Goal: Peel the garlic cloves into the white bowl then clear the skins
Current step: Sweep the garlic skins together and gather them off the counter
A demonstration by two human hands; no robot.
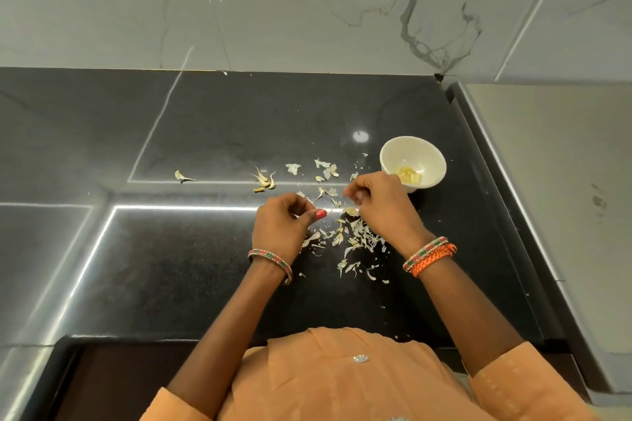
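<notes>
Your left hand (285, 222) hovers just above the black counter (171, 267) with its fingers curled in and the thumb pressed to them, pinching what looks like a thin sliver of skin, though it is too small to be sure. Your right hand (378, 202) sits just to the right of it, fingers bunched tight around something pale, perhaps a clove; the grip hides it. The white bowl (413, 162) stands just beyond your right hand, on the far right of the work area, with a few peeled cloves (408, 175) lying in its bottom. Loose garlic skins (355, 239) litter the counter between and below your hands. A small cluster of unpeeled cloves (264, 180) lies to the far left of your hands, and one more piece (181, 176) sits farther left, well apart.
</notes>
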